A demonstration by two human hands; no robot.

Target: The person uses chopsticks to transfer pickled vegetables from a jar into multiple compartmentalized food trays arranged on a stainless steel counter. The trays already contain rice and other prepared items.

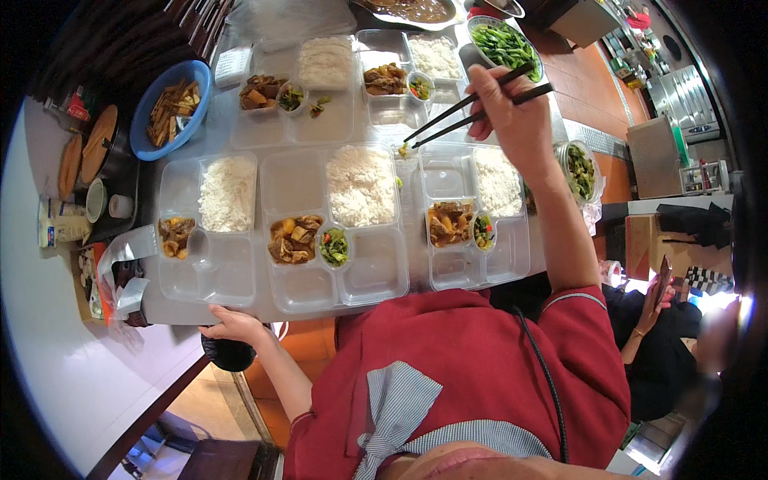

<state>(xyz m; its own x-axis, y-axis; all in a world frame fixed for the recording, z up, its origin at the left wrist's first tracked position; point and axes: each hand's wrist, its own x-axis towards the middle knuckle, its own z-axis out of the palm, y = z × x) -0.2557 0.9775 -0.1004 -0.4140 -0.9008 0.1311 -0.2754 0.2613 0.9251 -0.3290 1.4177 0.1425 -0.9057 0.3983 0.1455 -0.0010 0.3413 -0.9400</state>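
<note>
My right hand (510, 114) grips a pair of black chopsticks (462, 117). Their tips hover by a scrap of pickled greens (404, 150) between trays. Below lies a clear compartment tray (459, 258) with rice, meat stew and chopped greens. The middle front tray (306, 294) has the same three foods. In the left front tray (180, 282) are rice and stew, and its round compartment shows bare plastic. Behind sit two more trays, one at left (324, 123) with greens spilled outside the cup, one at right (393, 111). My left hand (231, 327) is at the table's front edge, fingers apart, holding nothing.
A blue basin (138, 129) of brown strips stands at back left. At back right are a bowl of green vegetables (504, 45) and a dish of brown stew (414, 12). A jar of chopped greens (579, 171) stands right of my forearm. Another person (654, 348) holds a phone.
</note>
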